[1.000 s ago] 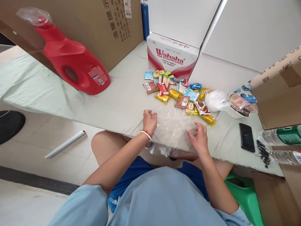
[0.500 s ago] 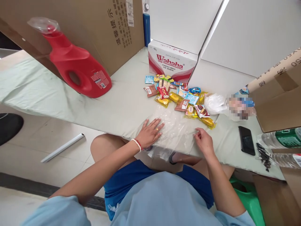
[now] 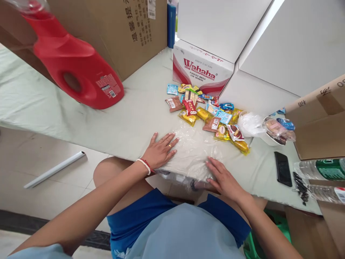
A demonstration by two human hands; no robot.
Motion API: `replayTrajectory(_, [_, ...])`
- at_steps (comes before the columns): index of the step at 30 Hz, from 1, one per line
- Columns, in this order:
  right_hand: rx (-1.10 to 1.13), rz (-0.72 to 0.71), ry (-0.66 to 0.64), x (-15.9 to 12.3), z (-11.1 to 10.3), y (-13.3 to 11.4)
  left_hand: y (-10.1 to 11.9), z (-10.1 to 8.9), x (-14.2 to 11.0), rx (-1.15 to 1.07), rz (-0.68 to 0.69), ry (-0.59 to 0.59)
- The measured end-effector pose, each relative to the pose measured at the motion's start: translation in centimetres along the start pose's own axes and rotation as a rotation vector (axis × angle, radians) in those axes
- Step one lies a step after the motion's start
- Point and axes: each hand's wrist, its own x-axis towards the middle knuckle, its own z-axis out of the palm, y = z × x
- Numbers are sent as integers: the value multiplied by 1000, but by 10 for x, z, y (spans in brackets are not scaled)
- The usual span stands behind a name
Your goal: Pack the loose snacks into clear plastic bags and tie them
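Observation:
A clear plastic bag (image 3: 192, 151) lies flat on the cloth-covered table, its near end hanging over the front edge. My left hand (image 3: 160, 150) rests on its left side with fingers spread, a ring on one finger and a beaded bracelet at the wrist. On the right side, my right hand (image 3: 222, 176) lies on the plastic with fingers stretched out. Just beyond the bag is a loose pile of wrapped snacks, among them a brown packet (image 3: 211, 124), a red packet (image 3: 189, 107) and a yellow-wrapped cake (image 3: 204, 114).
A red jug (image 3: 78, 68) stands at the left before a cardboard box (image 3: 140, 50). Behind the snacks is a Wahaha carton (image 3: 201, 68). To the right are a white bag (image 3: 250, 124), a bowl of snacks (image 3: 271, 139), a phone (image 3: 283, 169) and plastic bottles (image 3: 309, 169).
My right hand has moved left onto the plastic, its curled fingers now stretched out. My left hand stays spread, slightly further left. The view has shifted, and the bowl is now plain to see.

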Motion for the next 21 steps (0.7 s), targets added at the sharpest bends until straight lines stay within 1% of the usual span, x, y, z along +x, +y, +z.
replayTrajectory(2, [23,105,59,-12,-8,19,-2,-1,-2,3,-1,-5])
replayTrajectory(4, [95,199,141,-15,-24,38,-2,-3,-2,5,-5,-11])
replayTrajectory(5, [142,241,183,-12,-34,46,-1,-3,-2,5,-8,-12])
replayTrajectory(7, [215,321,266,7,-56,61,0,-3,-2,5,-13,-8])
replayTrajectory(8, [222,362,310,22,-67,68,0,-3,-2,4,-14,-4])
replayTrajectory(10, [160,429,391,61,-87,82,1,-2,-2,0,-16,1])
replayTrajectory(13, [-4,453,446,132,-113,103,0,-1,-2,-5,-12,3])
replayTrajectory(15, [-123,459,421,178,-127,119,0,0,-2,-10,-11,8])
replayTrajectory(17, [-271,503,382,217,-136,135,-1,1,-2,-15,-13,16])
replayTrajectory(19, [-425,551,321,245,-143,153,-1,2,-2,-19,-16,19])
replayTrajectory(21, [-497,598,231,260,-147,168,-2,1,-2,-24,-16,15])
